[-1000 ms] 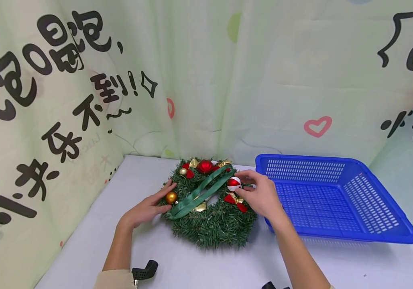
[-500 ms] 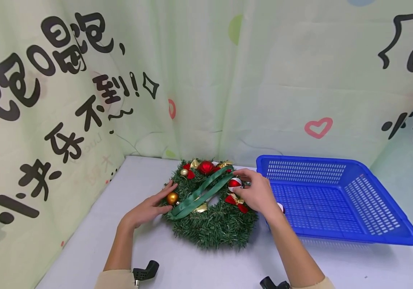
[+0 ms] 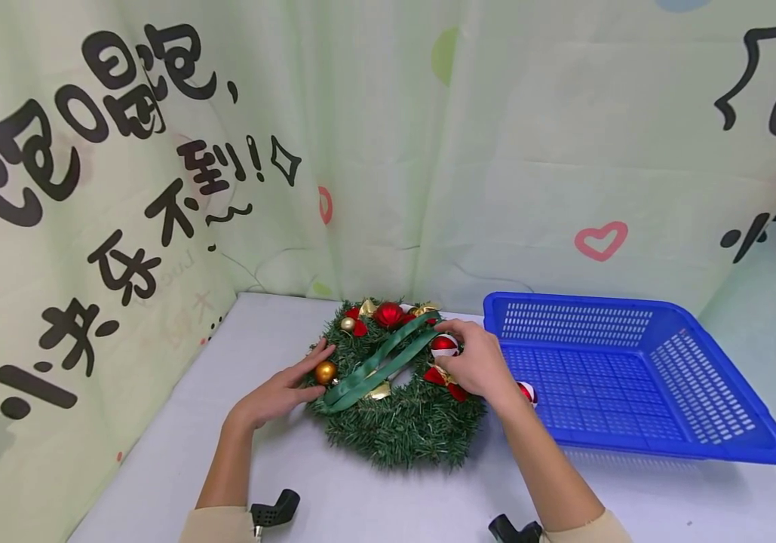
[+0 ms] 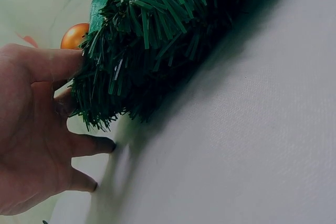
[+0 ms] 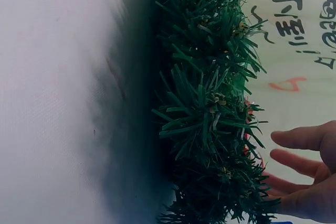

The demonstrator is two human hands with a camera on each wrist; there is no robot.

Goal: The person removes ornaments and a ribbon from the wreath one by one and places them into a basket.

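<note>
A green Christmas wreath (image 3: 401, 430) lies on the white table, dressed with bows, balls and a looped green ribbon (image 3: 367, 373). My left hand (image 3: 286, 388) rests on its left rim, fingers spread; a gold ball (image 3: 326, 372) sits between thumb and fingers. In the left wrist view, two lower fingers of this hand (image 4: 31, 129) reach down toward the tabletop. At the wreath's upper right, my right hand (image 3: 476, 363) pinches a red-and-white ball (image 3: 444, 343) between thumb and fingers. A red bow (image 3: 447, 381) lies just below, partly hidden by that hand.
Right of the wreath stands a blue plastic basket (image 3: 605, 392). A second red-and-white ball (image 3: 527, 392) shows at its left side, partly behind my right forearm. A printed curtain (image 3: 388, 151) hangs behind the table.
My right hand has shifted slightly left over the ball, whose red and white stripes now sit differently. The second ball has come into sight beside my forearm. My left hand stays put.
</note>
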